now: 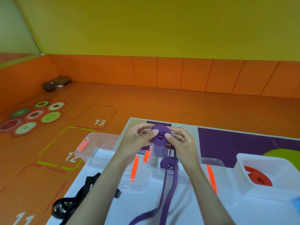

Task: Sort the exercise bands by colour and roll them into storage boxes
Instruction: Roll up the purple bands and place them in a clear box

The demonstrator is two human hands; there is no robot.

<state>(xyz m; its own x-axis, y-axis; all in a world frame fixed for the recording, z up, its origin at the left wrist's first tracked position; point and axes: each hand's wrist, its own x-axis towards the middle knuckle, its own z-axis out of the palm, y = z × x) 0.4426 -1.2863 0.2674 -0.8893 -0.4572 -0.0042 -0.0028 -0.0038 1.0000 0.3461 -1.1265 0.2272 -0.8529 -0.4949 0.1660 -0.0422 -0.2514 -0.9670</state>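
A purple band [159, 136] is partly wound into a flat coil held up between my left hand [138, 137] and my right hand [180, 140], thumbs pressed on its face. Its loose tail [164, 192] hangs down toward the near edge of the table. Below the coil stands a clear box [155, 169] with a rolled purple band [169, 164] inside. An empty clear box [90, 148] stands at the left. A white box [266, 174] at the right holds a rolled red band [258, 177]. A black band [76, 200] lies tangled at the table's left edge.
Clear lids with orange clips [134, 169] [211, 174] lie beside the middle box. The white table [129, 208] has purple and green patches at the back. Around it is orange floor with numbered markings [99, 122] and a padded orange wall.
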